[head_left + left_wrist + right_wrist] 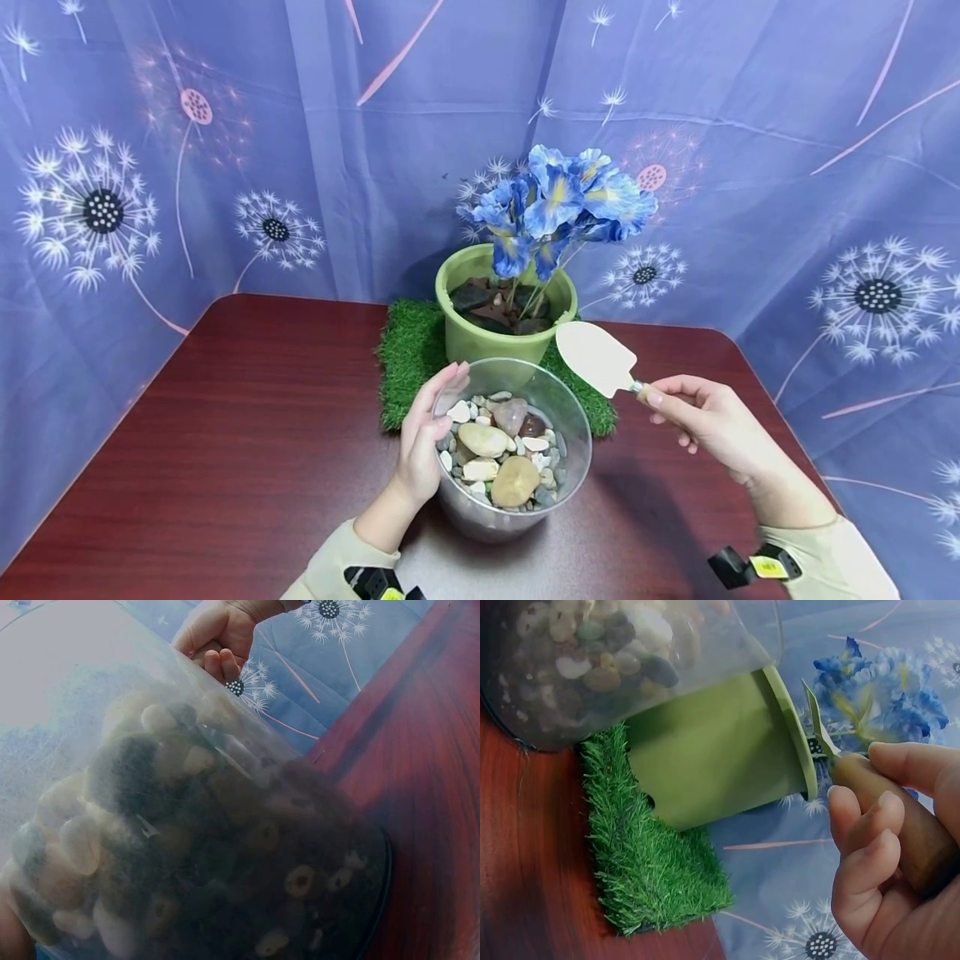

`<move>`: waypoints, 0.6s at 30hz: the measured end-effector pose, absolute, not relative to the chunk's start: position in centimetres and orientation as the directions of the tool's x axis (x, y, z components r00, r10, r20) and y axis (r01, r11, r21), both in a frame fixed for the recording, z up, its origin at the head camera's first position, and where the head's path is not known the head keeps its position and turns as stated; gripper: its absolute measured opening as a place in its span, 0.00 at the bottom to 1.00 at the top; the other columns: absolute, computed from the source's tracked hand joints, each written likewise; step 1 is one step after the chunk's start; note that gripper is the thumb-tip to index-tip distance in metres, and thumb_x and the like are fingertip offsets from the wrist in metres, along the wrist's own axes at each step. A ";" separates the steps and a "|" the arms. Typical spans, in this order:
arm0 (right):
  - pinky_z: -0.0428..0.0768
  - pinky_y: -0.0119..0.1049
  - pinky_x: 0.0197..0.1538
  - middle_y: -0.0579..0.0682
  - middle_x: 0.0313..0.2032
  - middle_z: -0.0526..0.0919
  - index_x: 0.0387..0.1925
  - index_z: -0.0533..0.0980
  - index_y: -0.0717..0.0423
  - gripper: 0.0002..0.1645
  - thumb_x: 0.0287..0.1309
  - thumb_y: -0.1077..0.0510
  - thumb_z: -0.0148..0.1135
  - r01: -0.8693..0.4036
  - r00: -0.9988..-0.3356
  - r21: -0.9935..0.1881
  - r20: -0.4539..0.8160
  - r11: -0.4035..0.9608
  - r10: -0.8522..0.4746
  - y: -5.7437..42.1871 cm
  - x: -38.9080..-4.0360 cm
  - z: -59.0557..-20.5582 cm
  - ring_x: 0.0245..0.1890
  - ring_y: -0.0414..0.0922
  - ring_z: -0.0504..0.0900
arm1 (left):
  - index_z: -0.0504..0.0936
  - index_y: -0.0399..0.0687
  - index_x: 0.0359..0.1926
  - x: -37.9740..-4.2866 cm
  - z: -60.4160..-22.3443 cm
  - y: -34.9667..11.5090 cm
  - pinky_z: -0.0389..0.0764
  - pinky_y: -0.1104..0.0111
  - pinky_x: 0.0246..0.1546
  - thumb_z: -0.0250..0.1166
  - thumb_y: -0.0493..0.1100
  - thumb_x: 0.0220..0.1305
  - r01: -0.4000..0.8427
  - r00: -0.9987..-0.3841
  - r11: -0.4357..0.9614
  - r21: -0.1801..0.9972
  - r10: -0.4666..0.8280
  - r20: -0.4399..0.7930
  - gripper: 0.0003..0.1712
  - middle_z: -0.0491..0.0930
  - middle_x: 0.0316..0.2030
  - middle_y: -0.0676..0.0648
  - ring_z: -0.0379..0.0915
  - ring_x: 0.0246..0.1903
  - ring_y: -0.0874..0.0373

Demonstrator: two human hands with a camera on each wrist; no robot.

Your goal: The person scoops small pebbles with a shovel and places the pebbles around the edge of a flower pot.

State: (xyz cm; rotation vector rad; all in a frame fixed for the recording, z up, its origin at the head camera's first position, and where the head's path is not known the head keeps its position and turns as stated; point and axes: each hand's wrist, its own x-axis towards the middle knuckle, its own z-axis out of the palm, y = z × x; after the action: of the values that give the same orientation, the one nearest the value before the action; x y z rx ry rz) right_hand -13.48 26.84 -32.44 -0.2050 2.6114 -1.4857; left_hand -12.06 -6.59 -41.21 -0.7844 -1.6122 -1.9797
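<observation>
My right hand (708,421) grips the wooden handle (900,817) of a small garden trowel (597,358) with a pale blade. The trowel is up to the right of a clear plastic container (573,492), its blade near the green pot's rim. Against the container's left side rests my left hand (423,433), fingers fairly straight and thumb by the rim. Mixed pebbles and larger smooth stones (515,482) lie inside the container, seen blurred through its wall in the left wrist view.
Behind the container, a green pot (487,343) with blue artificial irises (555,204) and dark stones stands on a square of artificial grass (405,358). The dark red wooden table (225,433) meets a blue dandelion-print cloth (360,192) at the back and sides.
</observation>
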 end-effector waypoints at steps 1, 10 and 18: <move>0.74 0.32 0.16 0.42 0.25 0.83 0.43 0.76 0.59 0.14 0.63 0.52 0.57 -0.056 -0.981 -0.860 -0.047 0.507 -0.187 26.8 -13.5 -32.3 0.14 0.35 0.69 | 0.58 0.17 0.61 -12.1 -41.2 -6.6 0.66 0.70 0.65 0.39 0.29 0.54 0.672 -0.727 -0.201 0.712 0.000 0.686 0.32 0.71 0.62 0.41 0.68 0.61 0.56; 0.74 0.33 0.16 0.43 0.26 0.81 0.44 0.77 0.59 0.15 0.62 0.52 0.58 -0.074 -0.972 -0.845 -0.058 0.530 -0.228 26.1 -13.2 -31.6 0.14 0.36 0.69 | 0.57 0.15 0.60 -12.1 -41.1 -6.5 0.66 0.71 0.64 0.39 0.29 0.53 0.674 -0.726 -0.205 0.709 -0.007 0.688 0.31 0.72 0.62 0.47 0.69 0.61 0.58; 0.73 0.35 0.16 0.45 0.25 0.80 0.43 0.77 0.57 0.15 0.61 0.51 0.59 -0.127 -0.961 -0.809 -0.042 0.574 -0.272 25.7 -12.9 -30.9 0.13 0.38 0.69 | 0.58 0.16 0.61 -12.1 -41.3 -6.5 0.66 0.70 0.64 0.39 0.30 0.54 0.666 -0.734 -0.199 0.719 -0.004 0.679 0.32 0.71 0.61 0.41 0.69 0.60 0.55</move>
State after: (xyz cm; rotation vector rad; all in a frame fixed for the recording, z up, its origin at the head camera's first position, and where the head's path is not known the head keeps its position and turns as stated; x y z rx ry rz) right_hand -12.93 25.68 -30.92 -0.3376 2.6410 -1.3377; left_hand -12.08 -6.49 -41.25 -0.7730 -1.6178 -1.9831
